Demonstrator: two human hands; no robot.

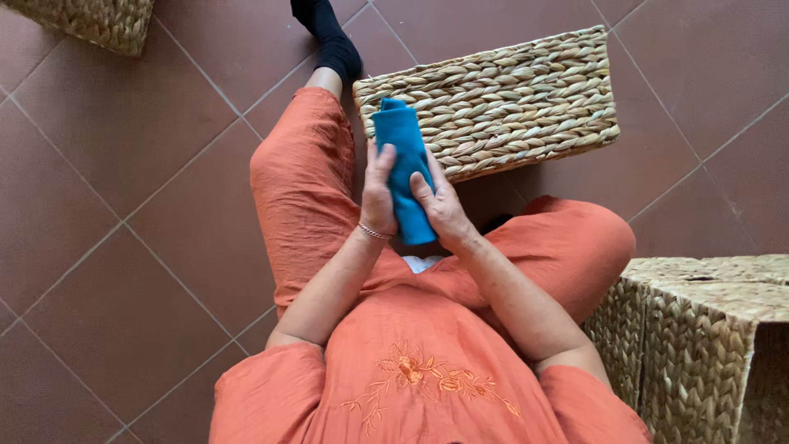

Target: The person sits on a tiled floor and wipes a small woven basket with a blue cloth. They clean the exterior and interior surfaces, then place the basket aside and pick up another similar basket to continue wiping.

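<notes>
Blue rolled cloth (403,168) held between both hands.
It is clasped upright by the left hand (378,193) and right hand (442,205), each grip closed around it, before a woven basket (509,99).

Corner basket (90,23) cut by frame edge

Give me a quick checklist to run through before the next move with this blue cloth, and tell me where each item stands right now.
1. Both hands on the blue cloth: ok, left hand and right hand clasp it from either side.
2. Cloth rolled or folded tight: ok, it forms a narrow upright bundle.
3. Lower end of the cloth tucked: cannot tell, hidden between the hands.
4. Woven basket close by: ok, just beyond the cloth on the tiled floor.
5. Basket opening facing the person: cannot tell, only a woven side shows.
</notes>
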